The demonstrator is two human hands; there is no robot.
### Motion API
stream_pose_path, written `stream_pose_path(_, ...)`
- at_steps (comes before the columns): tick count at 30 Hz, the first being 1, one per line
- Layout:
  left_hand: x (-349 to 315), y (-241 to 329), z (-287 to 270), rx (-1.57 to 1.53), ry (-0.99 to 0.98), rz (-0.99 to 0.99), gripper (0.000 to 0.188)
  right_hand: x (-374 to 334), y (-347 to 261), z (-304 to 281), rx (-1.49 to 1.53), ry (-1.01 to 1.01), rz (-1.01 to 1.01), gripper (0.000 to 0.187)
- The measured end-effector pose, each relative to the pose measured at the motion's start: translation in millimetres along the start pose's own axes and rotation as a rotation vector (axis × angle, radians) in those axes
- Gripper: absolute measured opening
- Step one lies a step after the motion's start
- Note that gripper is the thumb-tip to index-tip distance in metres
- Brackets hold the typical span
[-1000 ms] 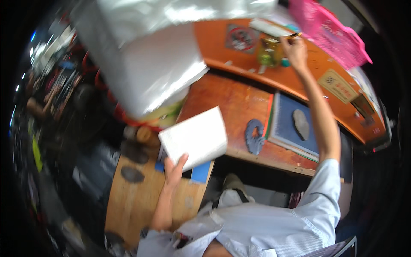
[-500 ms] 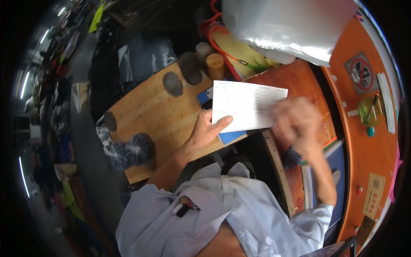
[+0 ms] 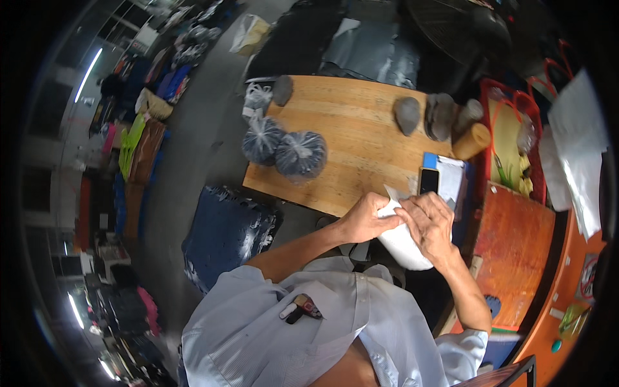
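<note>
Both my hands are closed on white printed paper (image 3: 404,248), held in front of my shirt at the near edge of the wooden table. My left hand (image 3: 366,219) pinches its upper left edge, thumb on top. On the other side my right hand (image 3: 429,222) grips the upper part with bent fingers and covers much of it. A thin corner of a sheet sticks up between the hands. The lower part of the paper hangs bent and bright below my right hand. Just beyond that hand lie a dark phone (image 3: 429,181) and a blue-edged clipboard (image 3: 454,173).
The wooden table (image 3: 358,138) bears clear bags of dark goods (image 3: 301,157), grey oval pads (image 3: 407,116) and a brown roll-shaped object (image 3: 472,142). A red basket (image 3: 540,173) stands right, beside a reddish wooden surface (image 3: 518,248). A dark blue bundle (image 3: 222,235) sits left.
The view has swung left. My right hand, blurred and off to the paper's right before, now grips it. The paper, flat and facing me earlier, is now bent and lower.
</note>
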State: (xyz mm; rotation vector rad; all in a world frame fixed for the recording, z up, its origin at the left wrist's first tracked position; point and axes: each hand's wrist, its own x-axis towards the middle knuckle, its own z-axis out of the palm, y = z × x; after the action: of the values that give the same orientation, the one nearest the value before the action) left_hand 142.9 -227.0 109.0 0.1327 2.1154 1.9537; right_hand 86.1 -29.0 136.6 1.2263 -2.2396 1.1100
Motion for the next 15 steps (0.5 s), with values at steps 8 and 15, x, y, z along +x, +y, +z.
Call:
stream_pose_path(8,-78,-50,-111,0.01,0.008,-0.045,0.019,21,-63,123,0.217,-0.157,0.165,0.01)
stream_pose_path(15,-161,-82,-224,-0.15,0.086,-0.068,0.021,67,-125,248,0.346,-0.25,0.189,0.007)
